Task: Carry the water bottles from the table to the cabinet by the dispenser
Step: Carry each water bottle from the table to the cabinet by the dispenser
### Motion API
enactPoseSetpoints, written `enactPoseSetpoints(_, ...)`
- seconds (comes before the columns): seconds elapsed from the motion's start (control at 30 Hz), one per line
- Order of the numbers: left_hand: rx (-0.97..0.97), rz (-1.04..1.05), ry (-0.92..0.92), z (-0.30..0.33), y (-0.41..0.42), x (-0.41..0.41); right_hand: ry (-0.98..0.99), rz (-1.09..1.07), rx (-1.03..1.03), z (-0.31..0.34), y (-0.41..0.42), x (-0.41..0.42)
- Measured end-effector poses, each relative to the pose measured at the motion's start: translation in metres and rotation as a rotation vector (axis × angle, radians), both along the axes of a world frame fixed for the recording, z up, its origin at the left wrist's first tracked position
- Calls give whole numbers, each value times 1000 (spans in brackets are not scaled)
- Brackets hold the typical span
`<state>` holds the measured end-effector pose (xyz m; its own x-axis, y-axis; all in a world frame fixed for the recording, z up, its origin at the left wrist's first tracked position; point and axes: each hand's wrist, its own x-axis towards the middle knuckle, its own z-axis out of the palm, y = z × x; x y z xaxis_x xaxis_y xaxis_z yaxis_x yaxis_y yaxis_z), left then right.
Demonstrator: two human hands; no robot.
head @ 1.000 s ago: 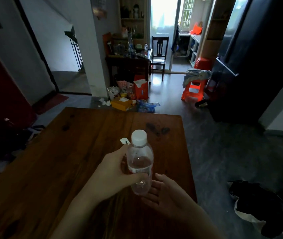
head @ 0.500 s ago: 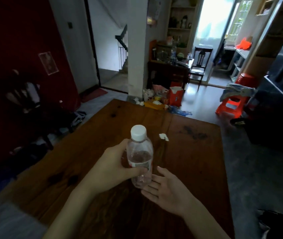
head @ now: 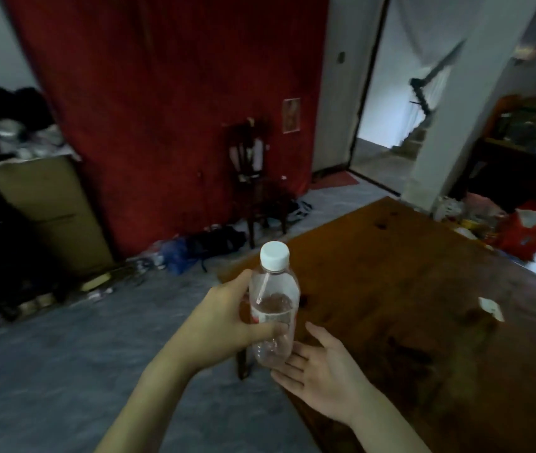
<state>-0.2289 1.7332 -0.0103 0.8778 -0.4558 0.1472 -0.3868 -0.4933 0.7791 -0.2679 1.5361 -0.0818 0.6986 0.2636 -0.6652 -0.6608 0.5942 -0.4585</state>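
Note:
My left hand (head: 224, 322) grips a clear plastic water bottle (head: 273, 302) with a white cap, held upright and partly filled, over the near left corner of the brown wooden table (head: 423, 289). Just below the bottle's base, my right hand (head: 322, 377) lies open, palm up, fingers straight and close to the bottom of the bottle. A tan cabinet (head: 51, 214) with clutter on top stands at the far left, against the red wall.
A dark wooden chair (head: 253, 181) stands by the red wall, with bags (head: 201, 250) on the grey floor beside it. A white paper scrap (head: 490, 307) lies on the table. A doorway and a white pillar are at the right, with red bags beyond.
My view has swung to the left, from the room beyond the table toward the red wall and cabinet. Both hands keep the same hold on and under the bottle.

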Motion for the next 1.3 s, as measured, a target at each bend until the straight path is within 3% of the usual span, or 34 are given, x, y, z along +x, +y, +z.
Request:
enactPoseSetpoints(0.5,-16,752,15,-2,133,-87,-99,687,-70,-2,163,57)
enactPoseSetpoints(0.73,20,1121,-9,12,169,-157,-89,981,-28,-1,254,21)
enactPoseSetpoints(0.97,-4,1340,-70,27,208,-223,-102,1184,45,13,327,-25)
enactPoseSetpoints(1.3,-1,1415,-125,37,274,-298,-123,1296,70,27,414,-94)
